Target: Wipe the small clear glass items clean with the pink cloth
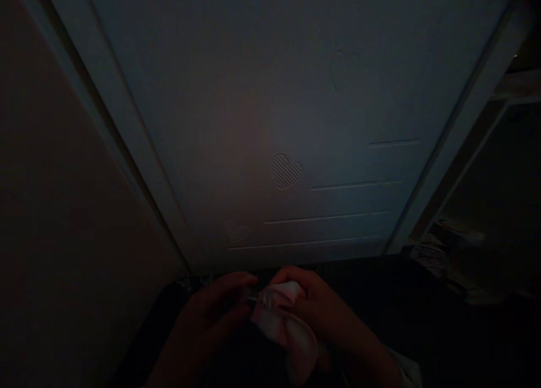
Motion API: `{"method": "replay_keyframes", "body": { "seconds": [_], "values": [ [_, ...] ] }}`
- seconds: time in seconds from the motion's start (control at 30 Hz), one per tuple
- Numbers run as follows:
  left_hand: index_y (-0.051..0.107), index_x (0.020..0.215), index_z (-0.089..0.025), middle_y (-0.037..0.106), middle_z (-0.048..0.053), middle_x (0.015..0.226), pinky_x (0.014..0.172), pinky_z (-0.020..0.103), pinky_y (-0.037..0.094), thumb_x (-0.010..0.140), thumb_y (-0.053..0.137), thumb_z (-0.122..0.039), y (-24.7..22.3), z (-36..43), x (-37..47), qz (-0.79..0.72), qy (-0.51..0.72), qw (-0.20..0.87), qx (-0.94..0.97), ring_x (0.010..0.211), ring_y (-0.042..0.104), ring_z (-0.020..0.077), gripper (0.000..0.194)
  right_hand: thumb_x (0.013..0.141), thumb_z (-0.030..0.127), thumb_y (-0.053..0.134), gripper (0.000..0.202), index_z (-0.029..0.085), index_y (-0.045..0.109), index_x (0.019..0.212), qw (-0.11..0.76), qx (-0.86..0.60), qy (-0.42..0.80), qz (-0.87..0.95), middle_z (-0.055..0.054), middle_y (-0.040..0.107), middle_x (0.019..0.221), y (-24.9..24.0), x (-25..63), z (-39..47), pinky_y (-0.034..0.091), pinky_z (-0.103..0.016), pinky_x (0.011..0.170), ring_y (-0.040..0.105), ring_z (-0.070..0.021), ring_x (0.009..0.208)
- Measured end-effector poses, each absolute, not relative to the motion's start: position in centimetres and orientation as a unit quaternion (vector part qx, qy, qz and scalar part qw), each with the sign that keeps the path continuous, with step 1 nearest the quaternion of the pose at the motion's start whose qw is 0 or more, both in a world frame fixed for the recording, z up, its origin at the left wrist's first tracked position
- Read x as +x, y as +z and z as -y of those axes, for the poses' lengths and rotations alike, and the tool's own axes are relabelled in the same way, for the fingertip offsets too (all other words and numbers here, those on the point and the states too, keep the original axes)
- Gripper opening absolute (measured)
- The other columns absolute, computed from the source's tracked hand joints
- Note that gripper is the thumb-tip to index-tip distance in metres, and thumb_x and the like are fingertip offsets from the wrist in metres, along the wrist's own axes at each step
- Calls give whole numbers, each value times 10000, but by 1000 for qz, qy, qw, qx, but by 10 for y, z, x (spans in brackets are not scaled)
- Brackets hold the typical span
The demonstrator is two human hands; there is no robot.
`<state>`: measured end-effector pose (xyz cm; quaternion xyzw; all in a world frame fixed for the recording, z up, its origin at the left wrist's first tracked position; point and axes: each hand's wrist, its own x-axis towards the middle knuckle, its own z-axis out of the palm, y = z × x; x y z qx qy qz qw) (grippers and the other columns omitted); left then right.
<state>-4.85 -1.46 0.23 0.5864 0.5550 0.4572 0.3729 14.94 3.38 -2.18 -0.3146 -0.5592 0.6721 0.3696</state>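
The light is very dim. My right hand (pixel 313 298) is closed around a soft pink-and-white cloth (pixel 302 340), whose lower part hangs down below the fingers. A small clear, shiny object (pixel 265 299) lies against the upper fold of the cloth, between my hands; its kind is too dark to make out. My left hand (pixel 220 303) has its thumb and fingers curved around the left end of this clear object, seemingly pinching it. The left palm is in shadow.
A pale door-like panel (pixel 211 123) with embossed hearts and lines stands close in front. To the left is a plain wall (pixel 63 179). A dark surface (pixel 363 275) lies below my hands. Indistinct papers or packets (pixel 439 244) sit at the right.
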Motion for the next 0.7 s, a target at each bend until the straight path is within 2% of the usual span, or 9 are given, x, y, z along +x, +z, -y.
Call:
{"method": "replay_keyframes", "body": {
  "seconds": [0.1, 0.17, 0.33, 0.4, 0.47, 0.7],
  "values": [
    [751, 1155, -287, 800, 50, 1146, 902, 325, 567, 804, 734, -369, -1, 12, -50, -533, 480, 385, 581, 1047, 727, 249, 361, 762, 385, 746, 242, 184, 660, 864, 374, -304, 666, 570, 35, 605, 665, -23, 150, -32, 359, -202, 493, 510, -104, 550],
    [737, 1172, -268, 807, 58, 1105, 873, 319, 570, 813, 723, -422, -3, 9, -52, -533, 497, 373, 575, 1019, 732, 248, 391, 773, 372, 736, 226, 187, 660, 878, 379, -295, 661, 576, 34, 610, 687, -22, 150, -31, 385, -206, 517, 523, -105, 568],
    [789, 924, -225, 793, 31, 771, 654, 291, 557, 826, 647, -543, 1, 3, -52, -598, 465, 333, 562, 733, 728, 226, 361, 812, 324, 707, 161, 184, 670, 881, 382, -300, 629, 607, 26, 622, 721, -21, 151, -32, 413, -214, 562, 540, -112, 623],
    [787, 810, -226, 768, 17, 692, 625, 282, 538, 808, 640, -522, 5, 4, -48, -600, 453, 328, 572, 681, 711, 217, 330, 822, 320, 694, 157, 181, 681, 894, 379, -301, 616, 622, 21, 630, 731, -21, 151, -32, 412, -215, 561, 548, -117, 635],
    [780, 775, -227, 755, 9, 660, 600, 274, 525, 779, 660, -487, 8, 5, -44, -605, 456, 316, 571, 650, 697, 210, 286, 815, 300, 687, 147, 180, 692, 898, 380, -301, 604, 632, 11, 648, 751, -20, 151, -32, 419, -218, 567, 564, -126, 655],
    [783, 859, -236, 803, 19, 767, 694, 290, 567, 774, 695, -387, 10, 9, -41, -605, 458, 330, 561, 737, 741, 224, 194, 788, 255, 664, 131, 186, 700, 893, 381, -320, 584, 642, 12, 645, 752, -18, 151, -33, 413, -225, 572, 553, -130, 660]
  ]
}}
